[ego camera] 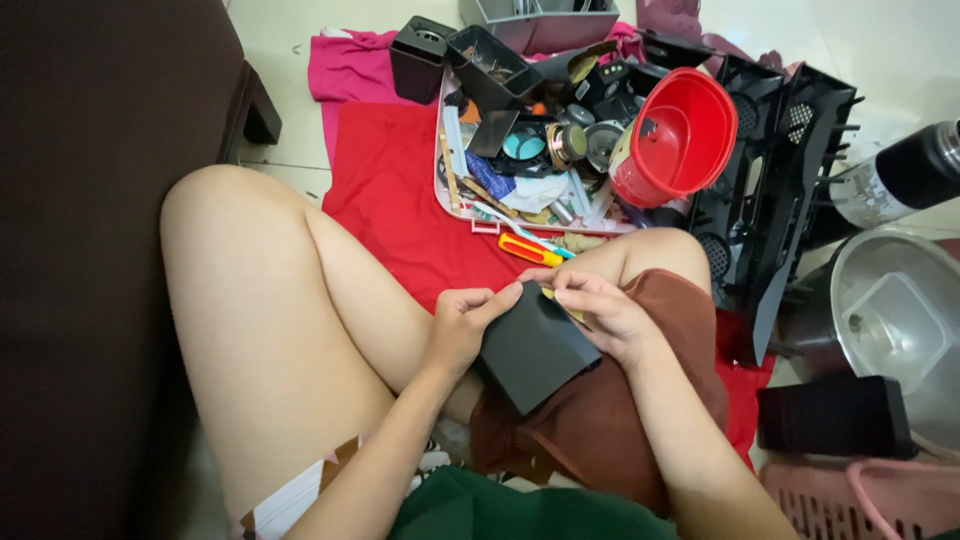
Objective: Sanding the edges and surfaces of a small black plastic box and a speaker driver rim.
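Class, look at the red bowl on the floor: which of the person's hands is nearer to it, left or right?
Right. The right hand, gripping the black box, sits below the red bowl; the left hand is farther off to its lower left.

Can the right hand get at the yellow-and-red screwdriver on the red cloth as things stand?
Probably yes: the screwdriver lies uncovered just beyond the right hand, but that hand now holds the black box.

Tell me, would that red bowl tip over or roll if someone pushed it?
Probably yes. The red bowl lies on its side atop a heap of parts in the tray, so a nudge could roll or slide it. It looks like thin plastic, likely light. It would probably stay stiff rather than flop.
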